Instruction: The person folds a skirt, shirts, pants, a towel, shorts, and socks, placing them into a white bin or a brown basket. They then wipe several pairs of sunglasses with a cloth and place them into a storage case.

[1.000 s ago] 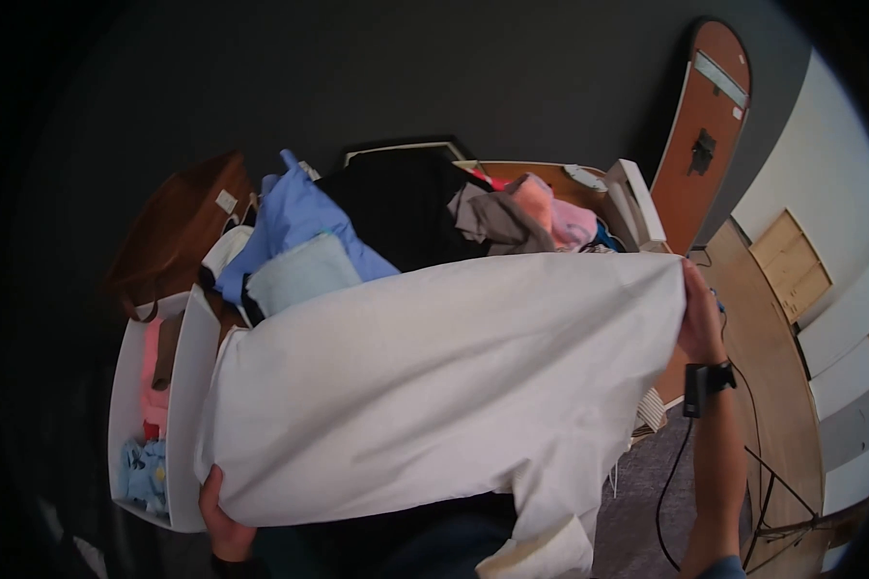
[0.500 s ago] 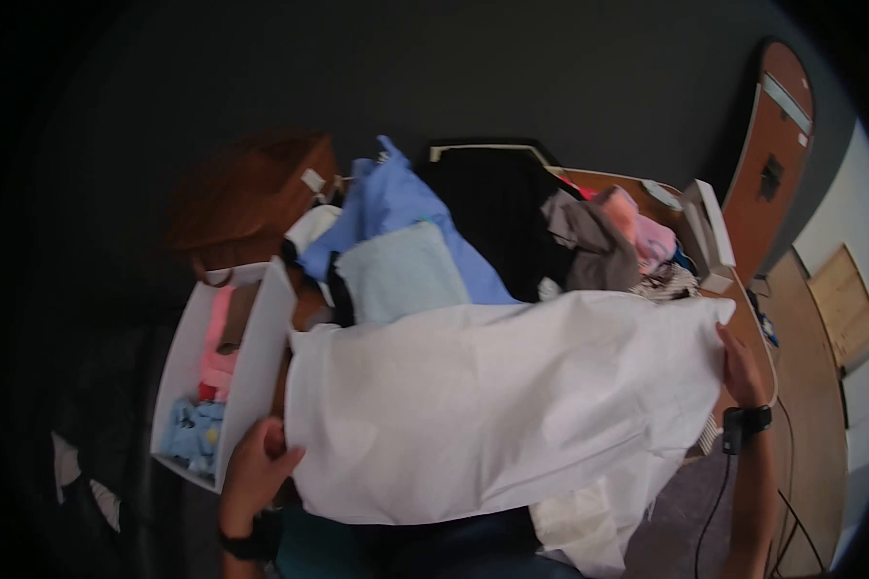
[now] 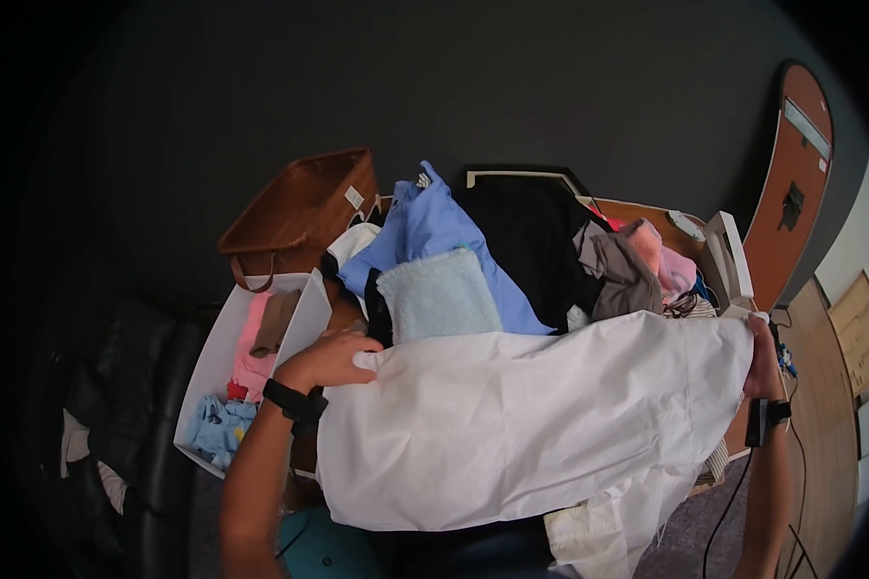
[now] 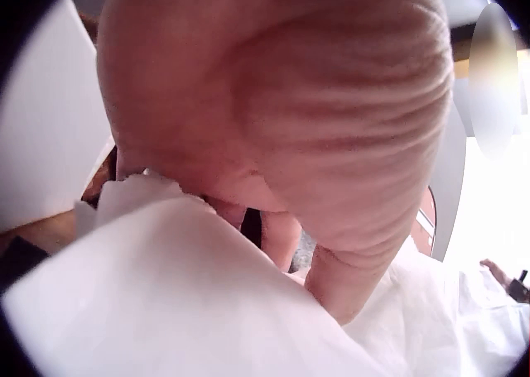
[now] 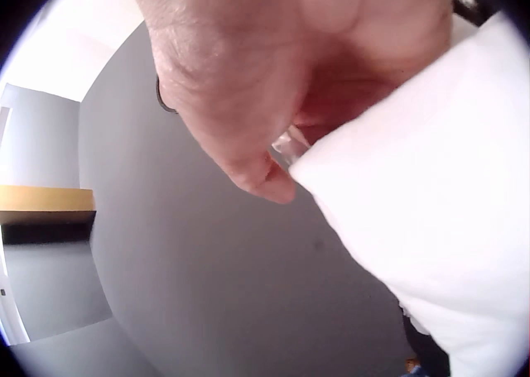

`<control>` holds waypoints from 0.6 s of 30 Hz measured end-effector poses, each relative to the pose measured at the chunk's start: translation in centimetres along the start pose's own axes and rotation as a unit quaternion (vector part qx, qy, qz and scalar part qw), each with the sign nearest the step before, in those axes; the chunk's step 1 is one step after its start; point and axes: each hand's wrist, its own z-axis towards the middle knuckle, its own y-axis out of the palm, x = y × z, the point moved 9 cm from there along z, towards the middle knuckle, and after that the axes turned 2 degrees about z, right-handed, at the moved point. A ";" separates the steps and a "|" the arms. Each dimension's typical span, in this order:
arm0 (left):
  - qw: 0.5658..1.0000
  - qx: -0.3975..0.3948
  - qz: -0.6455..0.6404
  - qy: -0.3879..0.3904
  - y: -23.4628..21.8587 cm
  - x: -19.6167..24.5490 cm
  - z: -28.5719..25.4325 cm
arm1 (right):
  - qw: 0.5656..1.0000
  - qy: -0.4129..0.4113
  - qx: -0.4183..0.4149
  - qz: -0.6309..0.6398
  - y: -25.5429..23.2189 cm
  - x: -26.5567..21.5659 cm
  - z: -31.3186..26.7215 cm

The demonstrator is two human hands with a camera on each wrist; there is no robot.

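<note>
A white shirt (image 3: 531, 425) is stretched sideways in front of the body, with a folded sleeve end (image 3: 589, 536) hanging at its lower right. My left hand (image 3: 323, 362) pinches its upper left corner; in the left wrist view the thumb presses down on the white cloth (image 4: 166, 286). At the upper right corner, my right hand (image 3: 765, 362) grips the fabric. The right wrist view shows thumb and fingers closed at the edge of the cloth (image 5: 431, 178). Just behind the shirt lie a light blue towel (image 3: 441, 299) and a blue garment (image 3: 434, 222).
On the left, a white box (image 3: 304, 323) holds pink, brown and light blue clothes, with a brown basket (image 3: 294, 217) behind it. Black (image 3: 526, 241), grey-brown (image 3: 623, 275) and pink clothes (image 3: 676, 272) are heaped across the table. A small white box (image 3: 729, 261) stands at right.
The left hand has let go of the lower left part of the shirt, moved up and taken its upper left corner. The right hand keeps its corner; the view has shifted left.
</note>
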 end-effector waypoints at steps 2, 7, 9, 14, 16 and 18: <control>0.999 -0.037 0.018 -0.026 0.5 -0.7 -0.6 | 0.999 0.039 0.007 -0.006 -0.5 1.1 0.7; 0.996 0.005 0.088 0.014 -1.1 -1.0 -3.0 | 0.982 -0.054 0.095 -0.156 -3.1 -1.8 1.4; 0.998 0.061 0.026 0.016 -4.3 -0.1 -4.6 | 0.975 -0.129 0.103 -0.148 -2.9 -6.3 -0.1; 0.971 0.183 -0.150 0.031 -13.3 4.9 -7.0 | 0.968 -0.230 0.011 -0.104 -0.1 -14.7 -2.0; 0.942 0.164 -0.292 0.033 -14.5 5.0 -7.2 | 0.960 -0.234 0.010 -0.152 0.3 -16.2 -1.8; 0.922 0.160 -0.352 0.022 -14.8 2.3 -7.3 | 0.953 -0.250 0.020 -0.169 2.1 -16.8 -2.3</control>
